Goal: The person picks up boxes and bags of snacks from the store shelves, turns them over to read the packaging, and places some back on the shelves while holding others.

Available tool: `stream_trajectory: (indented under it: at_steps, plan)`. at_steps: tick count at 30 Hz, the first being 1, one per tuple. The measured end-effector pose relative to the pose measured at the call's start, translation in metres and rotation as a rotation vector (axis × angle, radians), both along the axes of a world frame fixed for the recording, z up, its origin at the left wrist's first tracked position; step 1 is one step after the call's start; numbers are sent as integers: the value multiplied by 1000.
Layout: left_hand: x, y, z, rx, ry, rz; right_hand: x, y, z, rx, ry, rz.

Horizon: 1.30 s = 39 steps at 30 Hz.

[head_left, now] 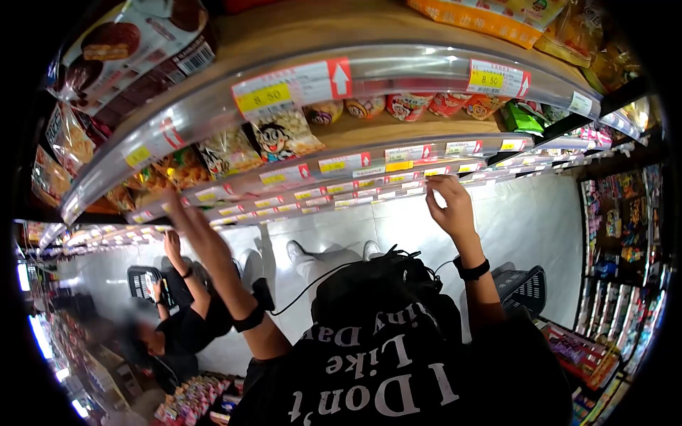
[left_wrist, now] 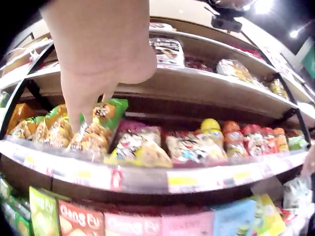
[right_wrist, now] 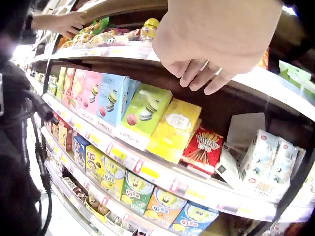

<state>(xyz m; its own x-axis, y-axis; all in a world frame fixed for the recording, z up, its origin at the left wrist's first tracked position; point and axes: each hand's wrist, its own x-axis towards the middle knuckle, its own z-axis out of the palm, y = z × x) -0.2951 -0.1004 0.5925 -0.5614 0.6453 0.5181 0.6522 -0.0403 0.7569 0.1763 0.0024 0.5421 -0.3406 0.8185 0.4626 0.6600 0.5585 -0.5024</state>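
My left hand point(head_left: 202, 234) reaches toward the upper shelf, its fingers extended. In the left wrist view its fingertips overlap a clear snack bag with a green top point(left_wrist: 93, 137), in a row of similar bags. Beside that row lie cartoon-printed snack bags point(left_wrist: 142, 147), and farther right stand small jars point(left_wrist: 211, 129) with round lids. My right hand point(head_left: 452, 206) is raised at the shelf fronts with loosely bent fingers and holds nothing. In the right wrist view it hangs before the shelf edge, above a yellow box point(right_wrist: 174, 130) and a red snack pack point(right_wrist: 203, 150).
Price-tag rails point(head_left: 284, 85) run along the shelf edges. Lower shelves carry biscuit boxes point(right_wrist: 88, 93). Another person point(head_left: 188, 319) stands at my left, near a black basket point(head_left: 145, 284). A second black basket point(head_left: 522, 290) is on the floor at my right.
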Motion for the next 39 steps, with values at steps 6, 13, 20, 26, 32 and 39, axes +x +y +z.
stream_trajectory:
  at_steps: [6, 13, 20, 26, 32, 39]
  plan:
    - [122, -40, -30, -446, -173, -383, 34, 21, -34, -169, -81, 17]
    - [151, -80, -45, -704, -188, -665, 10, 74, -58, -123, -261, 112]
    - [157, -95, -51, -724, -161, -559, -31, 97, -51, -446, -581, 2]
    - [148, -92, -57, -715, -59, -616, -16, 122, -90, -280, -463, -31]
    - [136, -88, -55, -718, -45, -620, -18, 111, -80, -208, -370, -36]
    - [127, -97, -52, -743, -40, -588, -16, 79, -81, -22, -341, -46]
